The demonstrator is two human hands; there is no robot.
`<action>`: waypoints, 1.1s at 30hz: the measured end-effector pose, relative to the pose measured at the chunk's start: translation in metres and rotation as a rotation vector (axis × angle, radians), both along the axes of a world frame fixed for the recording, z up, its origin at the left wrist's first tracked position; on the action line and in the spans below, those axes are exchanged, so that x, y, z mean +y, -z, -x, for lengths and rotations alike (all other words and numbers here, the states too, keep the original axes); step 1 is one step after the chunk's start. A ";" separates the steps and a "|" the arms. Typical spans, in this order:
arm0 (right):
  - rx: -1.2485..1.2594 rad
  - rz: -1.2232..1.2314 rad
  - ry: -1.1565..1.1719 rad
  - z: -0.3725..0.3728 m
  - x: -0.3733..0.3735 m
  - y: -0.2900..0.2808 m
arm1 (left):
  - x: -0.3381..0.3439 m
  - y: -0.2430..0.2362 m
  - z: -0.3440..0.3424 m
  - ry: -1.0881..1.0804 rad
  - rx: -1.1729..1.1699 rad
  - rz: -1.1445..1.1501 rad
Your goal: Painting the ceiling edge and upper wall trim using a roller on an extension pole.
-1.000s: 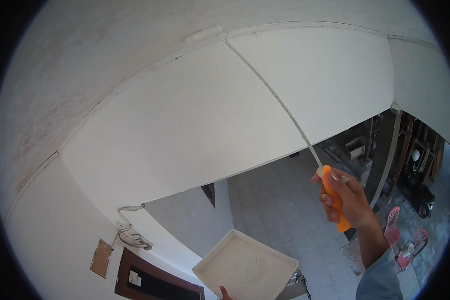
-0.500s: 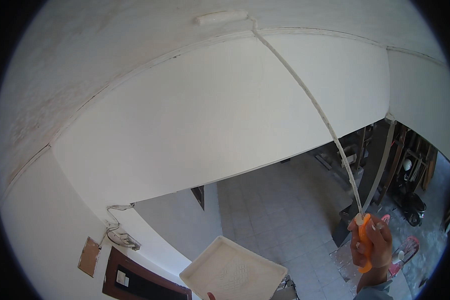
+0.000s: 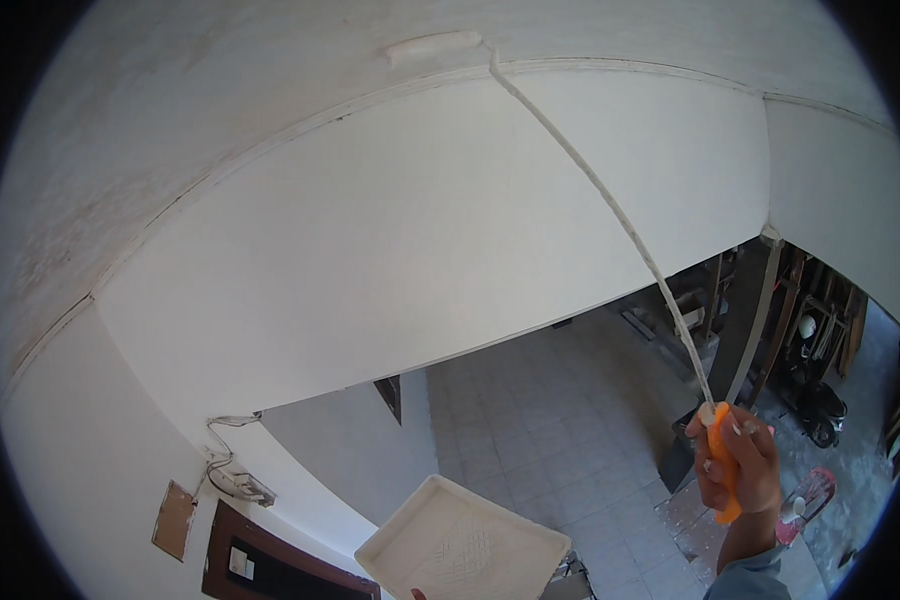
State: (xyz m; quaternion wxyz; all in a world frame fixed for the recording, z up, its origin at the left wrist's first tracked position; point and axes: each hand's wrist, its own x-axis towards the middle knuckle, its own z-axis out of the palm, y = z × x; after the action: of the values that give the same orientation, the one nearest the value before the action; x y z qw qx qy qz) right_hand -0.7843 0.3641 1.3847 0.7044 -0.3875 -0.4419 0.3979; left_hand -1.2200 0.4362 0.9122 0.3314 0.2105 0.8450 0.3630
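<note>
My right hand (image 3: 748, 465) is wrapped round the orange handle (image 3: 722, 455) of a paint roller. Its long, paint-crusted rod (image 3: 610, 195) slants up and left to the white roller sleeve (image 3: 435, 46), which lies against the ceiling just past the moulding. At the bottom of the view is a white paint tray (image 3: 400, 525) with a ribbed, paint-wet floor. Only a fingertip of my left hand (image 3: 418, 594) shows, over the tray's near side; the rest is out of view.
A white wall (image 3: 420, 230) drops from the ceiling moulding (image 3: 310, 125) to an opening over a tiled floor (image 3: 530, 400). Low on the left are loose wires (image 3: 235, 480) and a dark-framed board (image 3: 220, 560). A grey post (image 3: 755, 320), a motorbike (image 3: 820, 405) and a red chair (image 3: 808, 500) stand right.
My right hand has moved up a little and slightly left with the roller. The sleeve has shifted slightly left and down in view. The tray is nearly unmoved.
</note>
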 end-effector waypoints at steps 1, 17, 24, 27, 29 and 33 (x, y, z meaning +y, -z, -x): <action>0.021 -0.018 0.004 0.001 -0.009 0.003 | 0.000 0.024 0.007 0.000 0.027 0.022; -0.014 0.021 -0.026 -0.012 0.036 -0.009 | 0.009 -0.091 -0.004 0.158 -0.409 -0.040; 0.028 -0.086 -0.001 -0.005 -0.007 0.009 | -0.005 -0.169 -0.039 0.120 -0.432 -0.046; 0.002 -0.119 0.008 -0.005 -0.012 0.016 | -0.008 -0.162 -0.035 0.114 -0.436 -0.044; -0.004 -0.072 0.025 -0.007 -0.002 0.015 | -0.006 -0.166 -0.032 0.125 -0.433 -0.047; -0.053 -0.005 0.017 -0.014 0.033 0.001 | 0.001 -0.183 -0.030 0.158 -0.422 -0.062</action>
State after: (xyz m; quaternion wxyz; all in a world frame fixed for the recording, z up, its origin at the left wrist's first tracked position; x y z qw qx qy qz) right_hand -0.7699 0.3966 1.3841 0.6969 -0.3999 -0.4580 0.3803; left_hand -1.1896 0.4370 1.0954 0.5214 0.2054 0.7265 0.3977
